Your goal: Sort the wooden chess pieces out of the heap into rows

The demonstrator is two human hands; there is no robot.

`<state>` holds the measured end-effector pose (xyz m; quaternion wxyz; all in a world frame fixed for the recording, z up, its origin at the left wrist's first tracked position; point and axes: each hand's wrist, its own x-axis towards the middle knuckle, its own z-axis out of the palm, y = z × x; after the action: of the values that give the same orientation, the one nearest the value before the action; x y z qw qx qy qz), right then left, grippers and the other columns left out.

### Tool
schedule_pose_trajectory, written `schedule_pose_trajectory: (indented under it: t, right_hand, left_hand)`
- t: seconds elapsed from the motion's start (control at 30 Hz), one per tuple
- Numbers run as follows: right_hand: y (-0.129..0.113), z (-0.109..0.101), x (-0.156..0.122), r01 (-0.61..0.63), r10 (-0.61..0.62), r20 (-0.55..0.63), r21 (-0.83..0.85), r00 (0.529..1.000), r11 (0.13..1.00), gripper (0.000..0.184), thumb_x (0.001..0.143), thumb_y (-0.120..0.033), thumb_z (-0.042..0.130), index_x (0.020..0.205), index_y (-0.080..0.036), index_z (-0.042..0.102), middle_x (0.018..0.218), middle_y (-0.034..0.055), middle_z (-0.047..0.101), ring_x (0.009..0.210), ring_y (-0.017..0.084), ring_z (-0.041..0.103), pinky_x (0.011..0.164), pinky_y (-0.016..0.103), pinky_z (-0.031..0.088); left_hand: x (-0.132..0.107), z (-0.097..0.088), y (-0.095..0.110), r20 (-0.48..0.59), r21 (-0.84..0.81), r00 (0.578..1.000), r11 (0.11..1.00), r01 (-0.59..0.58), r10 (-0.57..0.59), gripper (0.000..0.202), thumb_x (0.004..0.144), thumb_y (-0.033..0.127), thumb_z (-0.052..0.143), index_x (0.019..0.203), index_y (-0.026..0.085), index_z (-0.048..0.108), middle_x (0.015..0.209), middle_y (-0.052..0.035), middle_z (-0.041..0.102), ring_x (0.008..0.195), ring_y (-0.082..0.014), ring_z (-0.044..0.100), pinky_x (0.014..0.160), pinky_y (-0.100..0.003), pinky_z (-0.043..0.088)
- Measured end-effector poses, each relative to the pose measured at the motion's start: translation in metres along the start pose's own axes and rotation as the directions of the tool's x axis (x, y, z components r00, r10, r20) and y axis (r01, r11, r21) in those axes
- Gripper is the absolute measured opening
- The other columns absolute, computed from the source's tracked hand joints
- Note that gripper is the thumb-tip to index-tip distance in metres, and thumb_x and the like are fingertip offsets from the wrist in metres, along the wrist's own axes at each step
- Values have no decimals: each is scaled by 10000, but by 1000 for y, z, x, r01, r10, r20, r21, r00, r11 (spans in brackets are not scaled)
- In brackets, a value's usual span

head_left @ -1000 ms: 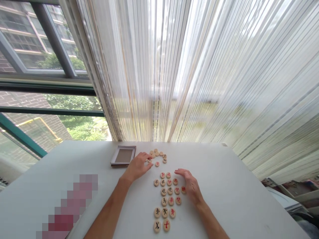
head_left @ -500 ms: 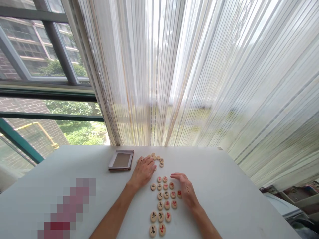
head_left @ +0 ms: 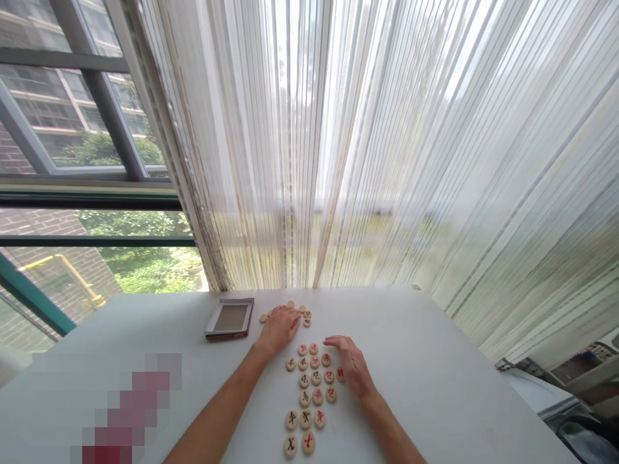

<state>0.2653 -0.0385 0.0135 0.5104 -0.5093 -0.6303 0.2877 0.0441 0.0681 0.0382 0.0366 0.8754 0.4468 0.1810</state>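
Observation:
My left hand [head_left: 281,327] reaches over a cluster of round wooden Chinese chess pieces [head_left: 291,304] at the far part of the table. Its fingers lie stretched over some of them and hide them; whether the fingertips touch one I cannot tell. Just right of those fingertips lie two pieces with black characters [head_left: 307,321]. My right hand [head_left: 354,367] rests open beside the rows of pieces, fingers pointing left, nothing in them. A red piece [head_left: 340,374] is partly covered by that hand. Nearer me, black-marked pieces [head_left: 304,398] lie left of red-marked pieces [head_left: 318,396] in uneven rows.
An open shallow box [head_left: 231,318] stands left of my left hand on the white table [head_left: 425,386]. Beyond the far edge hangs a striped sheer curtain [head_left: 377,161]. A window [head_left: 91,238] is at the left. A pixelated patch [head_left: 130,406] covers the left front.
My left hand has shifted slightly over the loose pieces, uncovering some at its left and covering others. My right hand stays beside the rows. The whole view has shifted a little.

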Motion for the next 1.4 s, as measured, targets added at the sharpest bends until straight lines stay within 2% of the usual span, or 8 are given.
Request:
schedule_pose_trajectory:
  t: [0.2,0.47,0.7,0.8,0.9,1.13,1.3,1.4]
  right_hand:
    - [0,1,0,4,-4,2,-13,1000,1000,562,1026,-459,250,972,-228,759,1059,80,696,1066,241,616,1002,409,449]
    - [-3,-2,1,18,-18,3,-31,1000,999,540,1025,-454,270,946,-229,754,1042,78,700,1047,237,628,982,409,468]
    - [-10,-1,-1,75,-78,-58,-47,995,996,445,1024,-401,314,960,-230,720,1018,86,687,1033,242,623,952,418,488]
    - [-18,3,-7,147,-155,-91,-97,984,984,266,980,-363,461,1014,-236,691,1018,87,673,1008,249,622,901,405,521]
    - [-26,9,-13,216,-226,-69,-136,972,967,183,935,-310,556,1066,-246,668,1037,85,659,970,244,630,846,381,555]
    - [-30,20,-19,394,-395,24,-133,918,909,326,885,-206,653,1201,-283,642,1109,84,643,1012,223,636,869,359,565]
    - [-31,18,-17,460,-451,95,-115,887,881,323,925,-165,590,1204,-309,664,1108,82,681,1031,215,651,859,355,580]
    - [-29,14,-18,388,-381,84,-93,921,917,297,934,-201,588,1194,-310,680,1095,77,715,999,222,680,852,352,591]
  left_hand:
    - [6,-5,1,27,6,998,999,49,-49,179,892,169,531,955,217,691,976,-65,695,953,-244,630,864,-358,440]
    - [15,-8,12,9,-46,993,992,115,-115,107,862,218,582,850,176,680,861,-90,666,872,-270,632,869,-418,432]
    - [-12,-50,20,2,-329,1000,944,15,-15,335,955,319,503,1272,228,564,1074,-70,673,978,-201,623,868,-324,493]
    - [-29,-53,21,102,-792,994,609,54,44,409,950,394,532,1315,210,552,1136,-97,654,982,-208,624,824,-324,524]
    - [-45,-44,26,157,-944,987,299,138,41,392,905,423,617,1215,182,624,1099,-92,649,941,-205,621,832,-343,523]
    - [-63,-22,46,246,-969,963,12,246,107,327,824,295,753,1086,141,634,1044,-91,665,997,-226,646,901,-364,498]
    - [-59,-15,49,270,-960,954,112,257,131,346,802,324,765,1043,138,601,978,-100,713,928,-227,690,818,-335,524]
    - [-53,-20,38,215,-858,974,489,157,65,317,902,400,625,1097,152,591,1003,-111,720,909,-223,700,785,-330,541]
